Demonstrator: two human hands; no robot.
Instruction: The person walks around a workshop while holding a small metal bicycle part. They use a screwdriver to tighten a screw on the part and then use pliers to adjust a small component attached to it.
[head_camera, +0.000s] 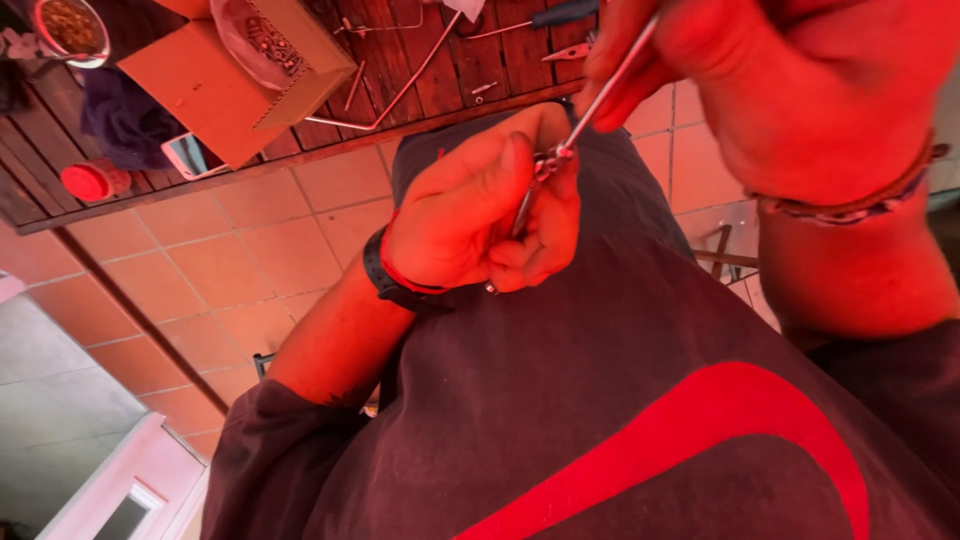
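Two hands are busy over our lap. Our left hand (480, 215) is curled tight around a small metal part (545, 165), with a thin metal pin poking out near the thumb and going down through the fist. Our right hand (720, 70) is up high and close to the camera, so it looks big and blurry. Its fingers pinch a thin metal rod (605, 90). We hold the rod slanted, and its lower tip touches the small part in our left hand. So the part sits in the middle of the view, above our dark shirt (600, 400), with the rod coming down to it from the upper right.

We wear a black band (385, 280) on the left wrist and a thin bracelet (850, 205) on the right wrist.

Behind the hands we see a wooden table (60, 170). On it sits a cardboard box (235, 85) with a clear bowl of small metal bits (265, 40) on top. A bent wire (400, 95) lies near the box, and a screwdriver (555, 15) lies at the far edge. A red cap (85, 182) and a phone (190, 155) rest near the table's edge. Below the table the floor has square tiles (200, 260)
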